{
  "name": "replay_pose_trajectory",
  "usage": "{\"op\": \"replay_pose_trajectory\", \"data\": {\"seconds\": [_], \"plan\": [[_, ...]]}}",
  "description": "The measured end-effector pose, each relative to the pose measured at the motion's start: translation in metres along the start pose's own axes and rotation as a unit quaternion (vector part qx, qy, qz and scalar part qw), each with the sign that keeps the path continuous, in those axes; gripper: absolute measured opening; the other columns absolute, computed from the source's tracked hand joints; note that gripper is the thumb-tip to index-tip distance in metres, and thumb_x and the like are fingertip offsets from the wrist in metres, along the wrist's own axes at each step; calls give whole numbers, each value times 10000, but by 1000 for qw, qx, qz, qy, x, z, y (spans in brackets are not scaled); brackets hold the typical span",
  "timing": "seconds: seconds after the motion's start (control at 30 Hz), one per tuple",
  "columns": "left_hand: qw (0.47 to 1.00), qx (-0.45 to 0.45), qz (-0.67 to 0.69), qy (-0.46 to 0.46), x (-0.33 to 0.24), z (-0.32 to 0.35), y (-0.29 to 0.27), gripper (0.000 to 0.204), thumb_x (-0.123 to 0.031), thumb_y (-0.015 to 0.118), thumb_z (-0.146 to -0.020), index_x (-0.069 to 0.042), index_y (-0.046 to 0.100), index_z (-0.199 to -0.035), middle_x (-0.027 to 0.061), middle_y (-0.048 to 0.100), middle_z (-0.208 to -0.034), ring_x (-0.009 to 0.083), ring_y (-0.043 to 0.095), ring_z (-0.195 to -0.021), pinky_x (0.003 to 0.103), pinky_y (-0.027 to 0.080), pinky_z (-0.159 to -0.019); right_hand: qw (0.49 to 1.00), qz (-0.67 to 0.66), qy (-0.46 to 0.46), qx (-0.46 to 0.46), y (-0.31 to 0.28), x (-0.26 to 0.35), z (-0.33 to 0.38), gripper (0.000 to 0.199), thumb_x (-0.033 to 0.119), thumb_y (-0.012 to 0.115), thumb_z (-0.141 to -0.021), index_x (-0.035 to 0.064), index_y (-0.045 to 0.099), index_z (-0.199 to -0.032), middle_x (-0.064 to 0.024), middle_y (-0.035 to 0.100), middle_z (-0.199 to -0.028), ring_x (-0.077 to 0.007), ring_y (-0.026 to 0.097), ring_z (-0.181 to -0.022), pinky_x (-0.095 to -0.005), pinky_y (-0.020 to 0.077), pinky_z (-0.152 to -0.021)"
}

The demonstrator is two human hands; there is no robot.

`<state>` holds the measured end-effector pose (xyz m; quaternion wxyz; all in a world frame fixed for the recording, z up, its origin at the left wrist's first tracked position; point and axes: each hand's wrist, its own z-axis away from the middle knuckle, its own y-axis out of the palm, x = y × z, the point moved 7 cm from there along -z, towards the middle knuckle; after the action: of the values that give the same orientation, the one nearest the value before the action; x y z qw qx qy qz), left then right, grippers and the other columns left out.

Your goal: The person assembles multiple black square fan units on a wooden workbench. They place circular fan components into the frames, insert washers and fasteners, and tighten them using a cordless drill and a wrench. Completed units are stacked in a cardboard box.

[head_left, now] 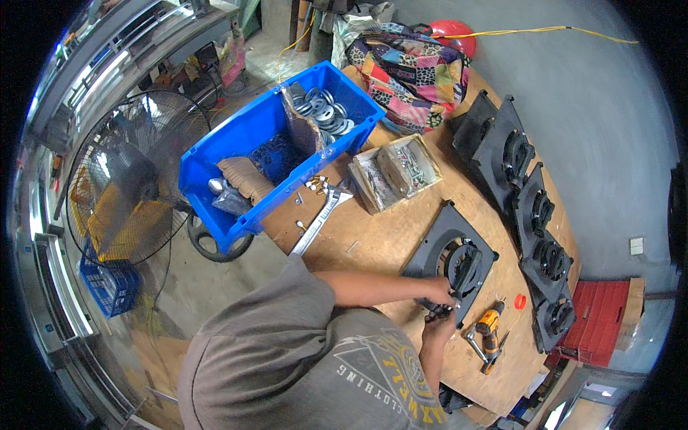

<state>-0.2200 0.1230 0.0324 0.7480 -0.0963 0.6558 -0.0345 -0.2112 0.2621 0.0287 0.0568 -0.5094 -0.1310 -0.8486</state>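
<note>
My left hand (440, 292) and my right hand (438, 326) meet over the near edge of a black square plate. Both have their fingers closed around something small and dark that I cannot make out. The plate (432, 240) lies flat on the wooden table, with a round opening and a black ring-shaped fitting on it. Just right of my right hand lies an orange and black cordless drill (489, 324). A small red ring (520, 302) sits beyond the drill.
A blue bin (215, 161) holds metal washers (326, 115) and cardboard. Beside it are a large adjustable wrench (315, 226) and a wooden box (378, 204) of screws. Several similar black plates (527, 208) line the table's far edge. A patchwork bag (416, 72) and standing fan (136, 175) flank the table.
</note>
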Motion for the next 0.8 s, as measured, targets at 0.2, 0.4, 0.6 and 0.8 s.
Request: {"op": "replay_pose_trajectory", "data": {"seconds": [0.2, 0.4, 0.6, 0.8], "plan": [[998, 39, -28, -32, 3, 0, -1, 591, -557, 736, -771, 18, 735, -909, 216, 712, -832, 322, 694, -762, 430, 526, -707, 995, 69, -55, -38, 3, 7, 6, 303, 375, 428, -1015, 102, 558, -1002, -35, 577, -794, -155, 516, -622, -286, 382, -521], [997, 61, 9, -50, 0, 3, -5, 579, -539, 769, -736, -7, 736, -961, 227, 717, -947, 337, 703, -878, 409, 542, -785, 999, -23, 21, 14, 7, -2, 3, 281, 415, 457, -1003, 157, 568, -1014, 17, 575, -822, -135, 491, -664, -285, 364, -580], [998, 42, -4, -45, -6, 6, -9, 555, -528, 759, -746, -7, 736, -934, 205, 718, -891, 315, 695, -819, 415, 527, -745, 999, 34, 6, -37, -5, -3, 3, 292, 428, 445, -1005, 160, 560, -1009, 16, 574, -836, -136, 488, -684, -295, 364, -603], [999, 39, 12, -25, -3, 4, -5, 513, -492, 757, -765, -18, 742, -960, 194, 725, -901, 314, 700, -835, 411, 525, -769, 999, -21, 45, -18, 6, -4, 10, 292, 439, 452, -1005, 166, 556, -1020, 5, 563, -830, -142, 489, -684, -294, 362, -616]]}}
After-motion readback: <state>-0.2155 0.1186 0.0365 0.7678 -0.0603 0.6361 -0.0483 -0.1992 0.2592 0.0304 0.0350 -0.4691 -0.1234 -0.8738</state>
